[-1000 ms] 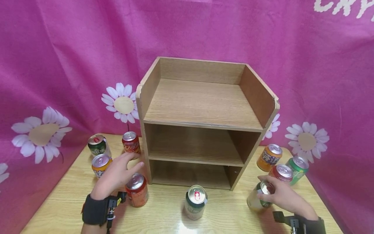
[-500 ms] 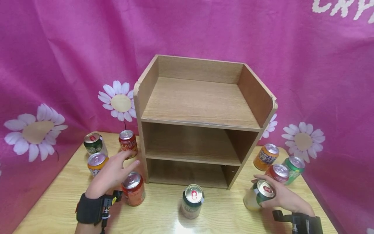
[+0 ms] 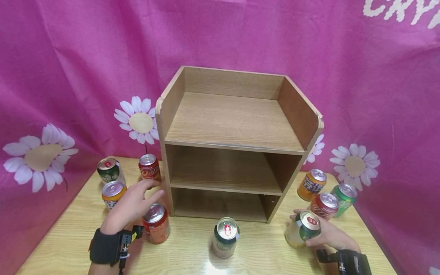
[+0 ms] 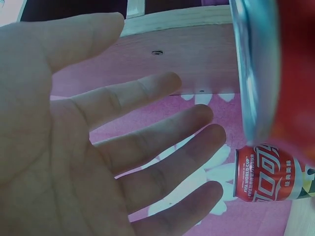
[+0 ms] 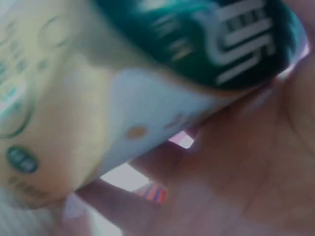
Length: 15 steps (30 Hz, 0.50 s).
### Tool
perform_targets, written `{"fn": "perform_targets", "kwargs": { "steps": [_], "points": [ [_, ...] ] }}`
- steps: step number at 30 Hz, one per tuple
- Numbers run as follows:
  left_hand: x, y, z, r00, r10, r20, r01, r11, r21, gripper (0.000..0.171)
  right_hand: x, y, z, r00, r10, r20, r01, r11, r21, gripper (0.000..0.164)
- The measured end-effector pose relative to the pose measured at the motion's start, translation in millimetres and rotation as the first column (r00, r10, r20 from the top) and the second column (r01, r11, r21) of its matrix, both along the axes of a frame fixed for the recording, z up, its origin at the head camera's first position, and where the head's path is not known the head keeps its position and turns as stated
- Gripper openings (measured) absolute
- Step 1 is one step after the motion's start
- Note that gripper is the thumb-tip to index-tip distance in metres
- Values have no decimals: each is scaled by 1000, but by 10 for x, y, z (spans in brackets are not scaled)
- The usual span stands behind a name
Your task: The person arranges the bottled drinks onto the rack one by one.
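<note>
My right hand (image 3: 331, 233) grips a cream-and-green can (image 3: 298, 232) at the table's right, its fingers behind the can and the thumb on the near side. The same can (image 5: 113, 113) fills much of the right wrist view, against the palm. Whether its base touches the table, I cannot tell. On the left, my left hand (image 3: 132, 204) hovers with fingers spread and holds nothing. A red can (image 3: 157, 226) stands just below and beside it. Close to the fingertips is a red cola can (image 3: 149, 171), also seen as a cola can (image 4: 263, 174) in the left wrist view.
A three-level wooden shelf (image 3: 230, 147) stands mid-table. In front is another cream-and-green can (image 3: 225, 244). On the left are an orange can (image 3: 111, 198) and a green-topped can (image 3: 110, 172). Beyond my right hand are orange (image 3: 311, 185), red (image 3: 323, 208) and green (image 3: 345, 198) cans.
My right hand has moved lower around the cream-and-green can; its fingers now lie behind the can instead of over its top. The left hand keeps its pose. The head view has shifted slightly.
</note>
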State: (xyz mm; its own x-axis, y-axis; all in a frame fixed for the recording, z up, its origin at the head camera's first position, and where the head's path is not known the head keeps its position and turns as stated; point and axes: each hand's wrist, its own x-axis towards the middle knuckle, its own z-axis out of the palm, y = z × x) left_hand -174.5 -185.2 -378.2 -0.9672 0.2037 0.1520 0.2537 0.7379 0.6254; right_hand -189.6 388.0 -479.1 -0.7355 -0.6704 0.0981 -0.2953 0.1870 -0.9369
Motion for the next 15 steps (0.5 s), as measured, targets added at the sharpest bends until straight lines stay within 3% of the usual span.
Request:
{"fn": "perform_targets", "kwargs": {
  "steps": [8,12,15],
  "points": [
    [-8,18,-10,1000,-15,-14,15,1000,-8,47,-26,-39,-78,995,-9,-98,7,1000,-19,67],
    [-13,21,-20,1000,-16,-23,15,1000,-15,47,-10,-96,-20,975,-133,-178,151,984,93,67],
    [-13,15,-17,999,-8,-37,7,1000,-16,48,-6,-171,49,932,-254,-258,315,920,232,71]
  ]
}}
